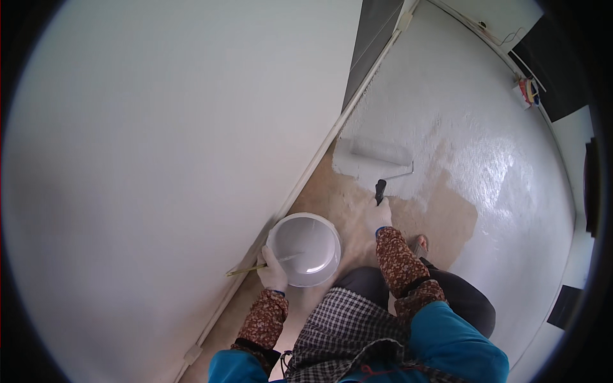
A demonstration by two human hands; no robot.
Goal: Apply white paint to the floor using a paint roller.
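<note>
Taking the white paint bucket [304,249] as the landmark, the left hand [273,272] in a white glove sits at its near-left rim, fingers closed on the rim together with a thin yellow-handled brush [246,270] that sticks out leftward toward the white wall [159,159]. Just right of the bucket and a little farther, the right hand [378,216], also gloved, is wrapped shut around the black grip of the paint roller [372,159]. From those fingers the handle runs straight away from the person, and the roller sleeve lies beyond the bucket, up and to its right, its long axis crosswise to the handle. The sleeve rests where the bare tan floor [447,220] meets the wet white coat [498,166], which spreads farther off to the right of the bucket. The right hand is much the nearer to the sleeve.
</note>
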